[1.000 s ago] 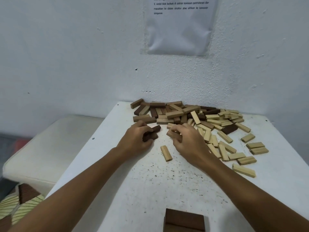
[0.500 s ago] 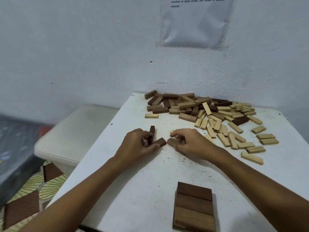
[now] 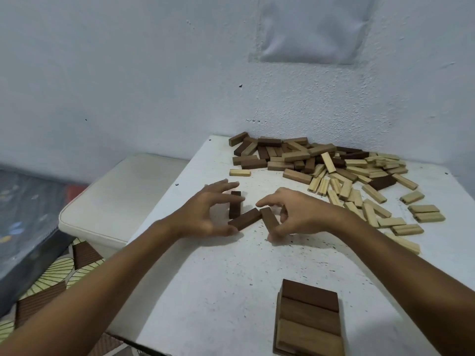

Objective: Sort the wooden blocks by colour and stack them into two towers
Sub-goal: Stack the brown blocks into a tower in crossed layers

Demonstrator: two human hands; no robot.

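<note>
The step in hand looks like gathering three dark blocks into a row for the next layer of the dark tower (image 3: 309,319), which stands at the near edge of the white table (image 3: 231,278) with a layer of three dark blocks on top. The left hand (image 3: 205,214) is spread, fingers apart and lightly curved around an upright dark block (image 3: 235,204), thumb near the slanted dark block (image 3: 245,218) lying flat; whether it actually pinches either I cannot tell. The right hand (image 3: 295,214) pinches the third dark block (image 3: 269,219) between thumb and fingers. Next, I judge, the three must be squared side by side and carried to the tower, crosswise to its top layer. The mixed pile (image 3: 321,163) of dark and pale blocks lies against the wall. The sheet on the wall (image 3: 316,29) shows no readable writing
</note>
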